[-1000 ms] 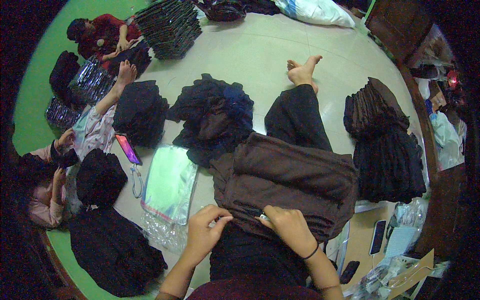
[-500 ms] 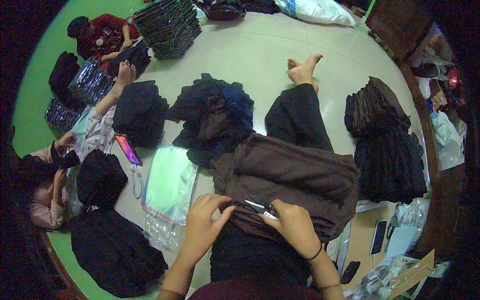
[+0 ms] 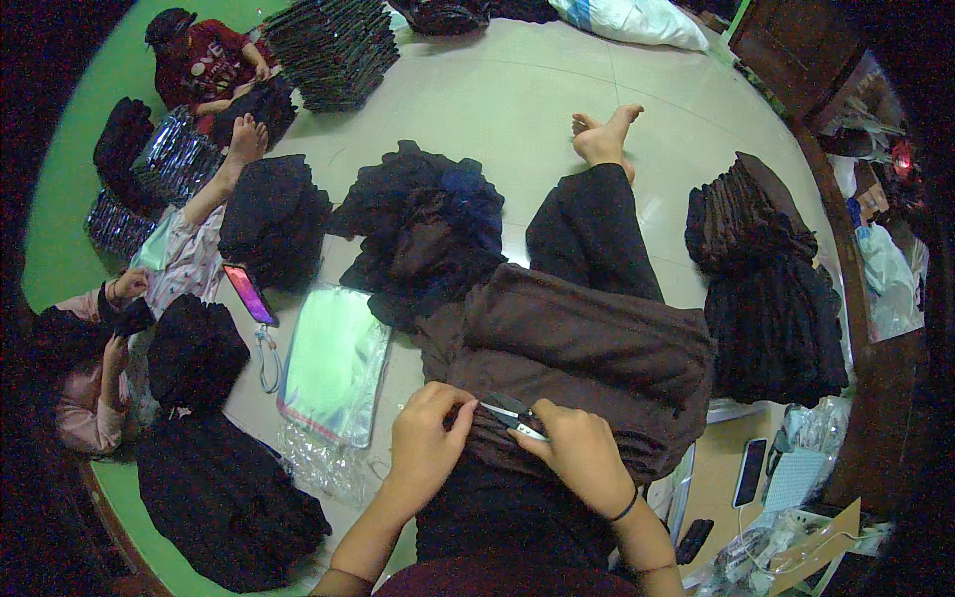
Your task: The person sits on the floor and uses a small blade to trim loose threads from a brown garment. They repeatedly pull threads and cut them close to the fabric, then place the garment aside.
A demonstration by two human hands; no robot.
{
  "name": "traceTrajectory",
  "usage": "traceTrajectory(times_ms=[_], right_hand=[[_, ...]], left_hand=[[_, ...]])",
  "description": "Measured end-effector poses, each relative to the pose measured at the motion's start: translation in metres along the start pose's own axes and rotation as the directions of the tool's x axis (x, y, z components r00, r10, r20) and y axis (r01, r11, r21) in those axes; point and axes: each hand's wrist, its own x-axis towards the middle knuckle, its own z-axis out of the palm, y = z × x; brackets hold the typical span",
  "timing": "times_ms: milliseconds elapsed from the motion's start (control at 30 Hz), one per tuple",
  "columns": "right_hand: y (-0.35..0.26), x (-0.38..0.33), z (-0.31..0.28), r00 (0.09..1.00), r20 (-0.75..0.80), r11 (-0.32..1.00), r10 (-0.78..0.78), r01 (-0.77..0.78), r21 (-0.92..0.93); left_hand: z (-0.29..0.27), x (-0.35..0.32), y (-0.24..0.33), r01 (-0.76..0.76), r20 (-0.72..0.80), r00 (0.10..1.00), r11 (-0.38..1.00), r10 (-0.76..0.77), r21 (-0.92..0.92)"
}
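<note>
Both my hands meet on the brown cloth lying folded across my lap. My left hand pinches a fold of its near edge, fingers curled shut on the fabric. My right hand is closed around small snips, their blades pointing left at the pinched fold, just beside my left fingertips. The cloth lies over my black trousers, my leg stretched out on the floor with my bare feet far ahead.

Left of the cloth, clear bags lie flat on the floor, a phone just beyond them. A dark heap sits ahead of my lap, and a stack of folded dark cloths stands to my right. Along the floor's left edge, two other people sit among black piles, and packed bundles are stacked at the far left corner.
</note>
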Motion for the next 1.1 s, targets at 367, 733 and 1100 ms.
traceTrajectory(times_ms=[367, 733, 1100], right_hand=[[0.000, 0.003, 0.001, 0.999, 0.025, 0.999, -0.044, 0.044, -0.008], [-0.002, 0.002, 0.001, 1.000, -0.006, 0.999, -0.024, 0.024, 0.024], [0.003, -0.001, -0.001, 1.000, -0.009, 1.000, 0.010, -0.010, -0.018]], left_hand=[[0.002, -0.004, 0.000, 0.018, -0.005, 1.000, 1.000, -0.018, -0.017], [0.000, -0.007, 0.001, -0.088, -0.035, 0.996, 0.996, 0.088, 0.003], [-0.007, -0.013, 0.002, -0.008, -0.089, 0.996, 0.993, -0.003, -0.121]])
